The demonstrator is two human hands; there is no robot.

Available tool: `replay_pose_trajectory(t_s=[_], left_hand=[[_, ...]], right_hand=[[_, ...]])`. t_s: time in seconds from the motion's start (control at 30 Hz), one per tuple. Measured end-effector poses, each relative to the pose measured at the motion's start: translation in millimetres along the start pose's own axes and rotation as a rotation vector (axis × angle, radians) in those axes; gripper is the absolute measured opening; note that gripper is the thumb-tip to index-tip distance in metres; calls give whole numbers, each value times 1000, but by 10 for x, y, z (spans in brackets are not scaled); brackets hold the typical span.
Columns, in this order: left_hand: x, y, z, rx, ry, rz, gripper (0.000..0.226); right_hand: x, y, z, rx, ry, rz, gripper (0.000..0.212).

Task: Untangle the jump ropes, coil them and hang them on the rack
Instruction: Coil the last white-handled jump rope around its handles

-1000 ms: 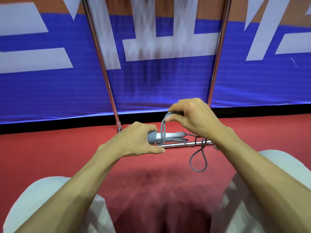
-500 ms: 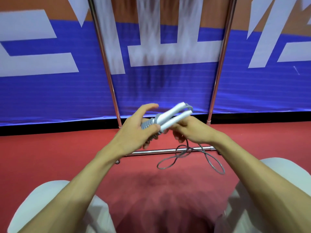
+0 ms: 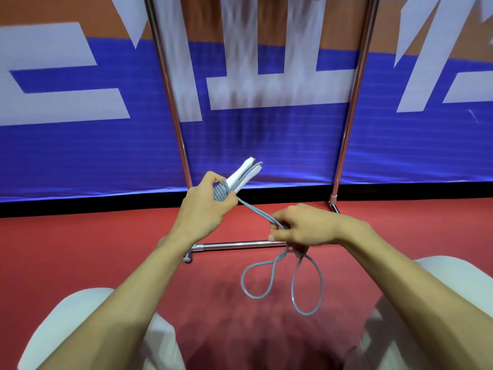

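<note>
Head view: the risk was slack. Had my right hand (image 3: 306, 227) let its pinch slip, the grey jump rope (image 3: 256, 210) would have sprung off the white handles (image 3: 240, 177), and the free loops (image 3: 282, 256) dangling at six o'clock could have snagged the rack's bottom bar (image 3: 234, 245). My left hand (image 3: 205, 206) sat at ten o'clock from the right, fingers curled round the wrapped handles, tipped toward one o'clock. My right fingers were curled, pinching the taut doubled cord.
</note>
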State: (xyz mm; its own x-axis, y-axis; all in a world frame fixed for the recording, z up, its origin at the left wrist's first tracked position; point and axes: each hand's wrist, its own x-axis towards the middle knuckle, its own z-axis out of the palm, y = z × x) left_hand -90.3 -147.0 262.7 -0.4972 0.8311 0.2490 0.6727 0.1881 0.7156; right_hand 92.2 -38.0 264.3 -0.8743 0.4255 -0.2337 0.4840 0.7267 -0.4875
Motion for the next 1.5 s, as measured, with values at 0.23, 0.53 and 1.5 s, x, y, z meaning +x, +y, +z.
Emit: replay_pose_trajectory(t_s=[0.23,0.53,1.5], left_hand=[[17,-48,54,380,-72,21,27],[-61,61,94,620,-338,171,31],[-125,283,-94,-614,-180,7,30]], right_hand=[[-84,-83,-34,-200,105,-100,17],[-110,-25,-102,-411,430,-267,20],[158,32,72,278,483,-39,8]])
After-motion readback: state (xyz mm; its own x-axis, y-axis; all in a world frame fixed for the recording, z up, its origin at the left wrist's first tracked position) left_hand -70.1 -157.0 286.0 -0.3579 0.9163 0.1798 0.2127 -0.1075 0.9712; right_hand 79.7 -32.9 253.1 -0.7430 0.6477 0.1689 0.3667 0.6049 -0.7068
